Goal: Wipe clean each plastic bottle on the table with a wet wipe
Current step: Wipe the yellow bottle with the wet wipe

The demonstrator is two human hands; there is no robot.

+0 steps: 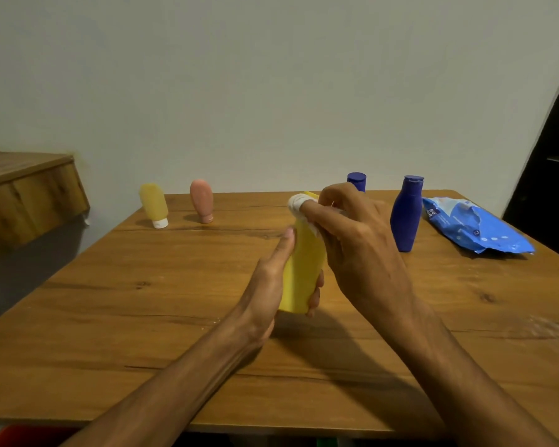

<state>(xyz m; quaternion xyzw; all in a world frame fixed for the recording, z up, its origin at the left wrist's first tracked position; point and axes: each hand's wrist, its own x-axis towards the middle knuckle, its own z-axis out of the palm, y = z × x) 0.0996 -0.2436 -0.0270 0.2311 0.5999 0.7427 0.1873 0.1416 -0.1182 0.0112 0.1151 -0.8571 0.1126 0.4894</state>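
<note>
My left hand (pixel 270 279) grips a yellow plastic bottle (pixel 304 269) round its lower body and holds it just above the wooden table (pixel 175 317). My right hand (pixel 352 240) pinches a white wet wipe (pixel 299 203) and presses it against the bottle's top. A tall blue bottle (pixel 405 214) stands at the right. A second blue bottle (pixel 356 181) is partly hidden behind my right hand. A pale yellow tube (pixel 154 204) and a pink tube (pixel 201 200) stand cap-down at the far left.
A blue pack of wet wipes (pixel 475 229) lies at the table's far right. The wall runs right behind the table. A wooden shelf (pixel 26 195) juts out at the left, and a dark doorway (pixel 555 156) is at the right.
</note>
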